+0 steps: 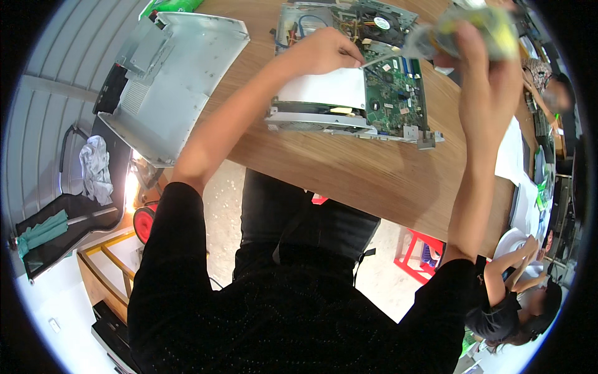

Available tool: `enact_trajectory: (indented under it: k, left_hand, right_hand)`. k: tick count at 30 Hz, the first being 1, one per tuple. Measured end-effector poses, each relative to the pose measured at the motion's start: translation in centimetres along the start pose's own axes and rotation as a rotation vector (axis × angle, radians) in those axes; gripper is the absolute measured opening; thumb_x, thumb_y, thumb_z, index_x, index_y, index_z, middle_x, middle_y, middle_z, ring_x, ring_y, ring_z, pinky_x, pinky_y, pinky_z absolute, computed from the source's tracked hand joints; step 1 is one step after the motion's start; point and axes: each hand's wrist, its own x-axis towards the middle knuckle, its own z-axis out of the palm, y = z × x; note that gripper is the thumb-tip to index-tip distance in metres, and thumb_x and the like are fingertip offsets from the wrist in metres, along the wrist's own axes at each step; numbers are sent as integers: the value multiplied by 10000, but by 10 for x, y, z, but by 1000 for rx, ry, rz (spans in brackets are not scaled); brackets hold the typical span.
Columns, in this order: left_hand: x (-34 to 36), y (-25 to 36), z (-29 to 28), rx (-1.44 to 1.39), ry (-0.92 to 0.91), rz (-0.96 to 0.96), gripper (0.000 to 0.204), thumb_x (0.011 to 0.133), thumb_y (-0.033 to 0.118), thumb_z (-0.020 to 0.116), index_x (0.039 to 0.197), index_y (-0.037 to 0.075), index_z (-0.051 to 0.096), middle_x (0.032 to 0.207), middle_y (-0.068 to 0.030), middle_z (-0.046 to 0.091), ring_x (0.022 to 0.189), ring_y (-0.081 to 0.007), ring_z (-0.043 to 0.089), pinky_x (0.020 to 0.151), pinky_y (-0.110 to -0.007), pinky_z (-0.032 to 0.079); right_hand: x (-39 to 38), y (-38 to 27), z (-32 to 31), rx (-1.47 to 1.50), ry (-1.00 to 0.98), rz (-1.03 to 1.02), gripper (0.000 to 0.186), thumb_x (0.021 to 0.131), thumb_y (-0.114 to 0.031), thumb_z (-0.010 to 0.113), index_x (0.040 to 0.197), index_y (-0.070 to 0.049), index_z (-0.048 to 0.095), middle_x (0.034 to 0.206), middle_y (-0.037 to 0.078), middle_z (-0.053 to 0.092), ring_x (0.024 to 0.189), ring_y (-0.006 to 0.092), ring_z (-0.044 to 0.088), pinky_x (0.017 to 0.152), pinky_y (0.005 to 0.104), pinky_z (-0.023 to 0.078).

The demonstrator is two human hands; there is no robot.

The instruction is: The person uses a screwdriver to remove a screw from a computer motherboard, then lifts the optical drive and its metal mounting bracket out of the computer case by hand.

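Note:
An open metal computer case (407, 134) holds a green circuit board (392, 100), wiring, a black fan and a white panel (317, 90). My left hand (327, 53) is over the panel's upper edge, fingers pinched at the tip of a thin shaft; whether they hold anything is hidden. My right hand (483, 71) grips a blurred, translucent grey-and-yellow tool (504, 34), whose shaft slants down-left to my left fingers.
A removed grey case cover (177, 75) lies at left on the wooden table (336, 168). Papers (509, 149) lie at right, where other people (511, 311) sit. A red stool (408, 255) stands below.

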Motion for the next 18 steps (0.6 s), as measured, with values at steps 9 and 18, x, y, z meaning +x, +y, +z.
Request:
enact_trajectory:
  k: [9, 18]
  left_hand:
    - [8, 52, -28, -280, 65, 220, 301, 853, 27, 646, 1145, -41, 624, 1039, -114, 694, 937, -169, 646, 886, -305, 499]
    - [6, 45, -26, -210, 111, 201, 166, 909, 51, 610, 1006, -83, 629, 985, -135, 699, 870, -171, 680, 813, -288, 534]
  right_hand:
    - [52, -15, 21, -360, 125, -103, 397, 791, -312, 722, 923, 44, 607, 702, 173, 658, 648, 277, 662, 604, 366, 503]
    - [61, -37, 10, -240, -137, -302, 397, 896, -194, 600, 1237, -23, 492, 1002, 212, 634, 887, 330, 636, 740, 399, 481]
